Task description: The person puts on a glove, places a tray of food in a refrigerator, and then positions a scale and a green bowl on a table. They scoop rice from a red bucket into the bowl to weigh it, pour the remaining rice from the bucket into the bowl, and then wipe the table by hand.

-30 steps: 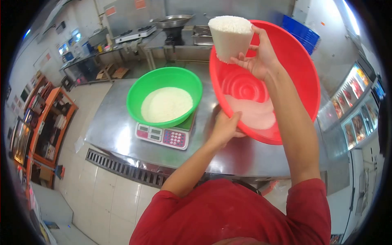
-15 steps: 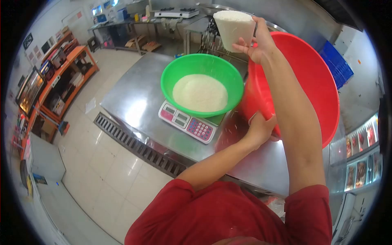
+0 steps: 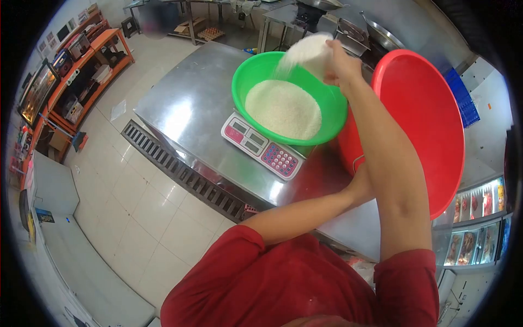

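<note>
My right hand (image 3: 344,68) is closed on a pale measuring cup (image 3: 316,57), tipped over the green basin (image 3: 332,117). White grains that look like rice pour from the cup onto the rice heap (image 3: 286,109) in the basin. This basin sits on a digital scale (image 3: 261,147) with a keypad. At the side of a big red tub (image 3: 430,136), which leans toward me, is my left hand (image 3: 362,182). It appears to hold the tub, though my right forearm covers most of its fingers.
The scale stands on a steel table (image 3: 190,103). A floor drain grate (image 3: 180,169) runs along the table's left side. Behind are a pan (image 3: 381,35) and a blue crate (image 3: 462,98). Orange shelving (image 3: 103,54) stands far left.
My right hand has lowered the full cup from above and tilted it left, so rice now streams into the basin. My left hand stays at the red tub. The view has shifted.
</note>
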The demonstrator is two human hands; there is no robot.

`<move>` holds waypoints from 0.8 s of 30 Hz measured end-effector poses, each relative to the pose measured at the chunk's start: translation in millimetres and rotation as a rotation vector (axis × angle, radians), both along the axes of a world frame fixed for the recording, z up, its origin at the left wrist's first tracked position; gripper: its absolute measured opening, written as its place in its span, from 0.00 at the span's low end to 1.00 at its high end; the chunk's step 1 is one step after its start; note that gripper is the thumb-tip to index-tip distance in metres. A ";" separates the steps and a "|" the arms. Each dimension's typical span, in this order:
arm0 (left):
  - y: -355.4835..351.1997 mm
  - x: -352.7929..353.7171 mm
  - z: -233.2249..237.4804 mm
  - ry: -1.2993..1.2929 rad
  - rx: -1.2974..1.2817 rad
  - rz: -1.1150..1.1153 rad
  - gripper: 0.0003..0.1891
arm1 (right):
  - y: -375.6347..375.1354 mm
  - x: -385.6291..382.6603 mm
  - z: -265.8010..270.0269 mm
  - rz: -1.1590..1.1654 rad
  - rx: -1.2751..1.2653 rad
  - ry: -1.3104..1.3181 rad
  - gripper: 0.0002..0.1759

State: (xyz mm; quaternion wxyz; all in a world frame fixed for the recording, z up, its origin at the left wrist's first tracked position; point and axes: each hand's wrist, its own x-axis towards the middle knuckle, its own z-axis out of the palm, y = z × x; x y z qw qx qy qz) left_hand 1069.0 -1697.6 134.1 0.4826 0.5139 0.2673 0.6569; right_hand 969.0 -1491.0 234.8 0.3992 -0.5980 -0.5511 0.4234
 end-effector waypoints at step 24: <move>-1.2 -11.1 16.0 0.001 0.073 -0.055 0.14 | -54.5 -7.5 -19.9 0.335 0.768 -1.192 0.51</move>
